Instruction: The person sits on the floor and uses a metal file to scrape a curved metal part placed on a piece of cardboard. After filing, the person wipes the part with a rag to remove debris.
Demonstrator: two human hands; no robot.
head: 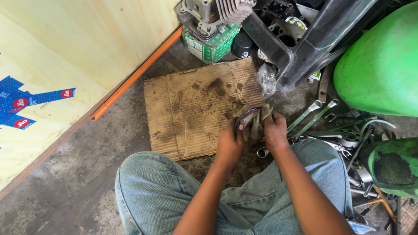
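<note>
place: motorcycle repair workshop | signs: spanners (311,115) on concrete floor, engine cylinder (215,15), green fuel tank (381,65)

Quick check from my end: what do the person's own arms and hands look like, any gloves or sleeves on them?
No gloves and no sleeves in view: the left hand and right hand are bare, forearms uncovered. No watch, ring or band shows. Below them, faded blue jeans cover the legs.

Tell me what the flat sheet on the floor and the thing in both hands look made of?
The flat sheet looks like corrugated cardboard: matte brown, creased, frayed at the edges and darkened by oily stains. The thing held by the left hand and right hand seems to be a rag of soft cloth, grimy and crumpled; whatever it wraps stays hidden.
</note>
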